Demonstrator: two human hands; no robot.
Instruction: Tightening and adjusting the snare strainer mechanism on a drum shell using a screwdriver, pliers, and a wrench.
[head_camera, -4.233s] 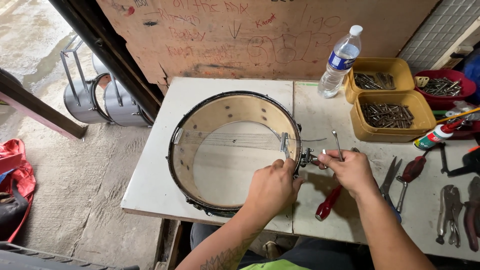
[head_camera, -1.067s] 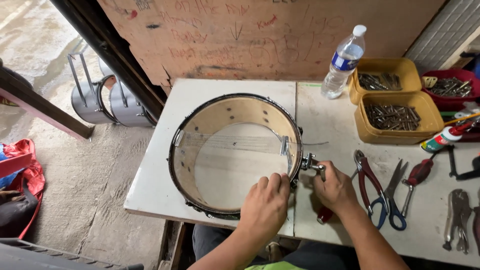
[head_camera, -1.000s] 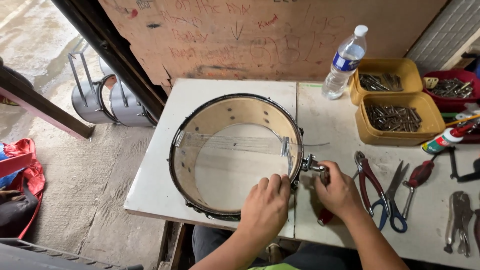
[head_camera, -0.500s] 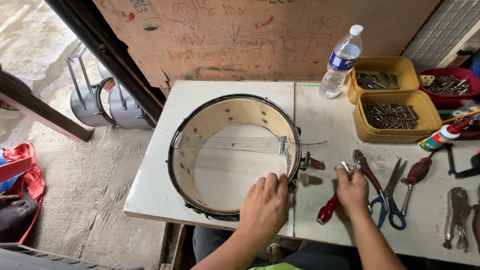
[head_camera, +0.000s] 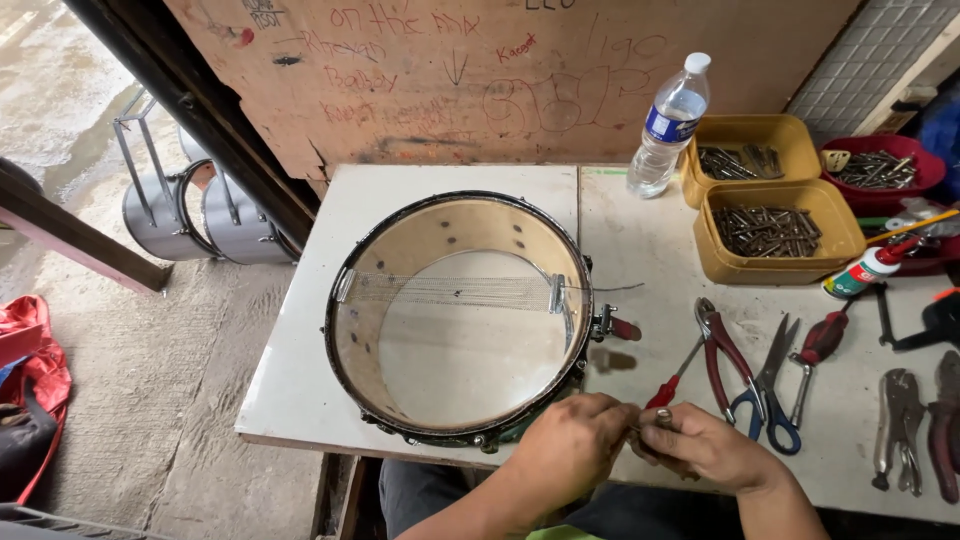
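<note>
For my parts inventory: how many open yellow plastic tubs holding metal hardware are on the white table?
2. One yellow plastic tub stands at the back beside the clear water bottle; the second yellow tub sits directly in front of it. More may lie beyond the right edge.

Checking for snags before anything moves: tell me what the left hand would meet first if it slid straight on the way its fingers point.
The left hand points rightward at the right hand, and their fingers already meet around a small metal piece; that comes first.

We saw a small metal piece (head_camera: 663, 417) pinched between fingertips at the table's near edge, just right of the drum.
</note>
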